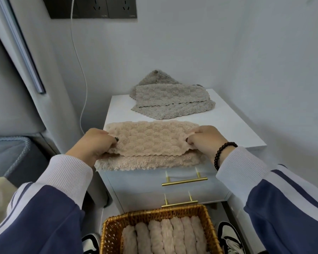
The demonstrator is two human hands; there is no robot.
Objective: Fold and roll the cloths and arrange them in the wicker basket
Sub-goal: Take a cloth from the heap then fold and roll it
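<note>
Fingers of both hands pinch one beige cloth [151, 142], each hand at one short end of it. The left hand [95, 145] holds the left end with the fingers curled over the edge and the thumb under the fabric. The right hand [203, 139] holds the right end in the same way, and a small bunch of fabric is gathered between its fingers. On the right wrist sits a bracelet [223, 153] of dark beads. Both arms wear white cuffs and dark blue sleeves with white stripes.

The beige cloth lies on the front part of a white cabinet [233, 129]. It is folded, so that an upper layer with a scalloped edge lies over a lower layer, and the lower layer hangs a little over the front edge of the cabinet top. Behind it, near the wall, a grey cloth [173, 99] lies loosely, partly folded, well apart from the hands.

On the cabinet front two drawers carry gold handles [184, 181], one above the other. Below them, just in front of the cabinet, stands the wicker basket [110, 230]. Inside it several rolled cloths [165, 237] of pale pink-beige colour lie side by side, touching one another. Two sneakers [229, 239] show on the floor, one at each side of the basket. A white cable [79, 57] hangs down the wall from a dark socket panel [106, 8] at the upper left.
</note>
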